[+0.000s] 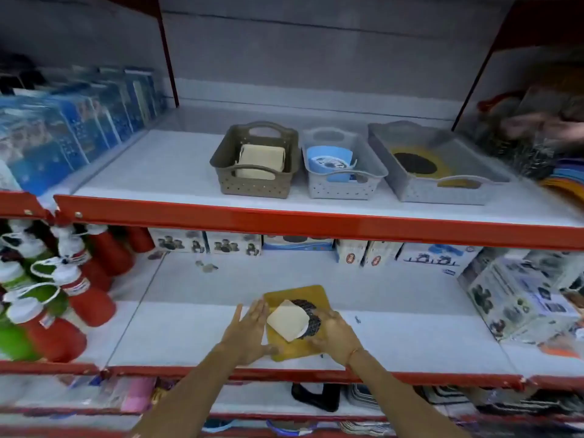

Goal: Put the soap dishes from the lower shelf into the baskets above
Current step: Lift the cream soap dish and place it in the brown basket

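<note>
On the lower shelf lies a yellow soap dish (311, 295) with a black perforated middle, and a cream square soap dish (287, 319) rests tilted on top of it. My left hand (248, 333) is flat against the stack's left side, fingers apart. My right hand (335, 335) curls over its right front part; whether it grips is unclear. On the upper shelf stand three baskets: a brown basket (221, 172) holding a cream dish, a small grey basket (376, 170) holding a blue dish, and a wide grey basket (467, 153) holding a yellow dish.
Red and green bottles (72, 298) crowd the lower shelf's left. Boxes (521, 298) stand at its right and along its back. Blue packages (63, 131) fill the upper shelf's left. A red shelf edge (284, 219) runs between the two levels.
</note>
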A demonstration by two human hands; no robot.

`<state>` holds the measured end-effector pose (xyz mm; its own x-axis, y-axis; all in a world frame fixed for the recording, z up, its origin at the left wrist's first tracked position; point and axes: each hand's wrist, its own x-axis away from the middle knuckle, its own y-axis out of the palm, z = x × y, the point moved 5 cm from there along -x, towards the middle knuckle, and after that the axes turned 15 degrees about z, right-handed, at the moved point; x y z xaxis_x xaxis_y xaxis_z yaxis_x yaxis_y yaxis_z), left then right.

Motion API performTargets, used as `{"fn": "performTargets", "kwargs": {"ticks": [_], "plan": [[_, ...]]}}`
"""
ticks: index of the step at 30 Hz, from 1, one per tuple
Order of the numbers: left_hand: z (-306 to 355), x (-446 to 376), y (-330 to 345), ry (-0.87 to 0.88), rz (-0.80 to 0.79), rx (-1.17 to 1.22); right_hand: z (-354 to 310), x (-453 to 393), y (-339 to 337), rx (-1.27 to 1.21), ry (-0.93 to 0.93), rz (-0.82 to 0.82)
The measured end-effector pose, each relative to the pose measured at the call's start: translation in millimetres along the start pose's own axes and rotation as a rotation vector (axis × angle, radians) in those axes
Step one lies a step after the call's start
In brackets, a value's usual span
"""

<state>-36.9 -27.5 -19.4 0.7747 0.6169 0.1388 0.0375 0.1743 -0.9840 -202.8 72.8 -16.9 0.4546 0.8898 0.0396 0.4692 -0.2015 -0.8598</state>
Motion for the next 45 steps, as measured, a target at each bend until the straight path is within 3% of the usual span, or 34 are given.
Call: {"fn": "performTargets", "kwargs": {"ticks": [10, 22, 29, 32, 36, 43, 45], "plan": [[-21.4, -28.8, 23.2, -0.008, -0.056, -0.109, -20.0, -39.3, 21.6, 0.161, -0.097, -0.070], [-27.6, -18.3, 5.7, 0.070, 0.004, -0.048, -28.7, -30.2, 12.0, 0.051, 0.015, 0.067], [-25.6, 18.8, -50.8, 0.103, 0.304, 0.128, -63.5, 6.8, -41.9, -0.069, -0.065, 0.142], [-16.5, 49.5, -107.3, 0.224, 0.531, 0.121, -88.4, 24.3, -77.8, -0.060, -0.184, 0.187], [-22.3, 82.8, -149.8, 0.347, 0.670, 0.155, -129.0, 51.2, -130.8, -0.110, -0.288, 0.268], [-27.6, 110.8, -255.7, 0.528, 1.239, 0.218, -188.1, 57.1, -211.2, -0.313, -0.419, 0.400], [-31.8, 103.6, -284.9, 0.473, 1.290, 0.175, -200.5, 43.0, -231.7, -0.315, -0.446, 0.430]]}}
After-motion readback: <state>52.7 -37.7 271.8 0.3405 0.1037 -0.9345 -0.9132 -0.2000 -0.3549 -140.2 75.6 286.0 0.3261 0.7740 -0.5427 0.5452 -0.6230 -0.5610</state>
